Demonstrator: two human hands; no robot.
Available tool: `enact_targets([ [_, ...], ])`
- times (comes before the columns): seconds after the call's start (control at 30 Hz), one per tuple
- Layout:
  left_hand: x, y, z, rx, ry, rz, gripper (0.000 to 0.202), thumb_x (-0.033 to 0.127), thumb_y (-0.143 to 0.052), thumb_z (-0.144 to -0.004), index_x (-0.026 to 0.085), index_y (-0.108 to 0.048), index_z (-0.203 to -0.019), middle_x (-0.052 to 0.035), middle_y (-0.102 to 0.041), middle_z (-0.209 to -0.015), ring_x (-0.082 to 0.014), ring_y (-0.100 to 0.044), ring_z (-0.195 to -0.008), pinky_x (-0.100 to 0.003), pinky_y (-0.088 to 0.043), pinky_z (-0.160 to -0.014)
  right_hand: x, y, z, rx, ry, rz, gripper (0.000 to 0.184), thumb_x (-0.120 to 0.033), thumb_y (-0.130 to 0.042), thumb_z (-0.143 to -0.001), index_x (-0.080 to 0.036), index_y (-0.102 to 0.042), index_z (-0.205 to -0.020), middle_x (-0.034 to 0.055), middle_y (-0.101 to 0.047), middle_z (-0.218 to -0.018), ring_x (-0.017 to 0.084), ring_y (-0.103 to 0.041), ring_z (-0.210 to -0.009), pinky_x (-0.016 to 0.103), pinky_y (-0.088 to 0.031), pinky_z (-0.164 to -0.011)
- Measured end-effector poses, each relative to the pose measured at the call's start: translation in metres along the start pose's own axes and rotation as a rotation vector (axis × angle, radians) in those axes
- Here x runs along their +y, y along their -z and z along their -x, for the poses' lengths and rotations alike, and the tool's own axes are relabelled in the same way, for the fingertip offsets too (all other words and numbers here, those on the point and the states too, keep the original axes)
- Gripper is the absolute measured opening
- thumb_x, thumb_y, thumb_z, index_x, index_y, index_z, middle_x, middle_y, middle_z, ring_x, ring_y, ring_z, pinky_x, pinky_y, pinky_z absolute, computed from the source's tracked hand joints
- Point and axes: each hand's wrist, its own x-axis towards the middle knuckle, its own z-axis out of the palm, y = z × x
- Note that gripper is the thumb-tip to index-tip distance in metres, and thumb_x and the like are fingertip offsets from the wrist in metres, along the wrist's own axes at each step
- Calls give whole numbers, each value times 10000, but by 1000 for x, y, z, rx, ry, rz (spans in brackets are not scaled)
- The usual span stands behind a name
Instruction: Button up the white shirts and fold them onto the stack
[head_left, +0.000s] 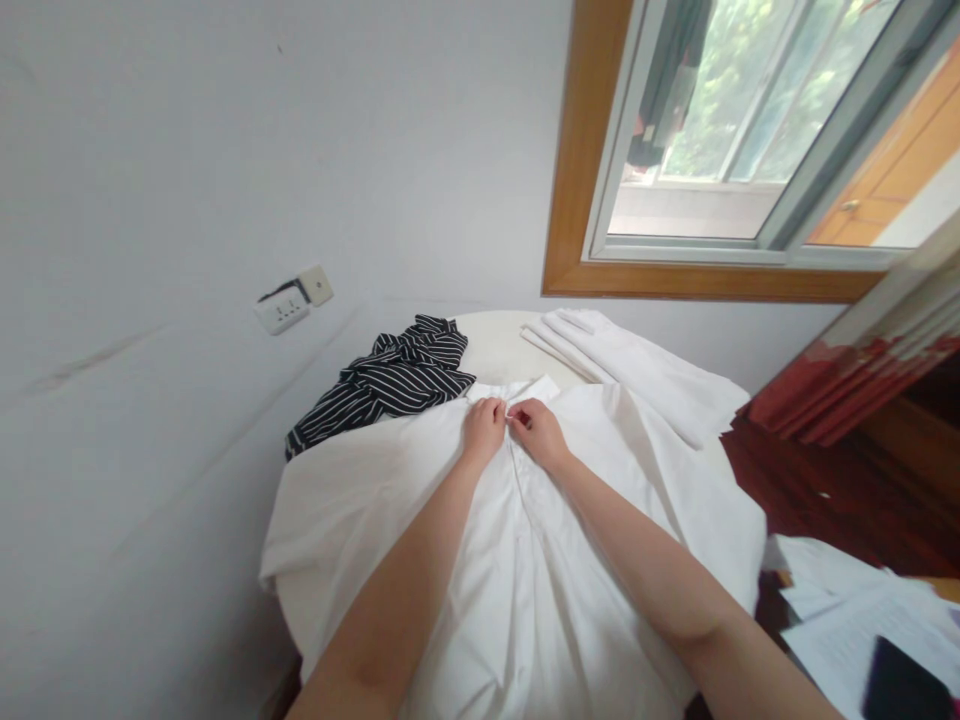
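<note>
A white shirt [600,600] lies spread over a round table, its collar [540,388] at the far end and its front placket running down toward me. Just below the collar, my left hand [486,430] has its fingers closed on one front edge. Right beside it, my right hand [538,430] pinches the other edge between thumb and fingers. The two hands nearly touch. Whatever small part lies between the fingertips, such as a button, is too hidden to make out. The shirt's left side hangs over the table's edge.
Crumpled black-and-white striped cloth [397,370] lies at the back left of the table [491,335]. Folded white cloth [637,370] lies at the back right. Close behind are a wall with a socket [283,309] and a window. Papers [870,610] and a dark flat object [904,685] sit lower right.
</note>
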Motion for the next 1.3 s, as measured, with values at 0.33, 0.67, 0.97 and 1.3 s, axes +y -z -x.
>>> enact_targets([
  [0.33,1,0,1,22,17,28,230,234,-378,-921,187,-578,-819,-74,-609,-876,-187,-551,-908,-294,-408,-819,3,1,-1,35,-39,-17,151,-232,-558,-810,-171,-650,-912,37,-633,-801,151,-564,-714,268,-449,-712],
  [0.67,-5,-2,1,46,-13,108,198,201,-411,-902,187,-558,-771,-58,-596,-831,-179,-544,-876,-284,-414,-817,3,7,-3,-49,46,32,150,-234,-537,-861,-185,-679,-857,34,-667,-807,148,-581,-754,248,-433,-737],
  [0.97,-4,-4,0,58,4,20,222,225,-418,-911,186,-572,-756,-65,-600,-828,-184,-544,-864,-288,-408,-800,-4,10,-2,-154,199,207,196,-109,-487,-861,-165,-675,-850,56,-646,-830,154,-567,-806,241,-410,-767],
  [1.3,0,-1,3,77,-33,19,262,283,-428,-917,175,-612,-765,-54,-617,-779,-173,-553,-806,-273,-397,-763,3,7,-1,-22,60,73,159,-161,-525,-849,-161,-680,-889,56,-660,-829,159,-568,-795,263,-419,-773],
])
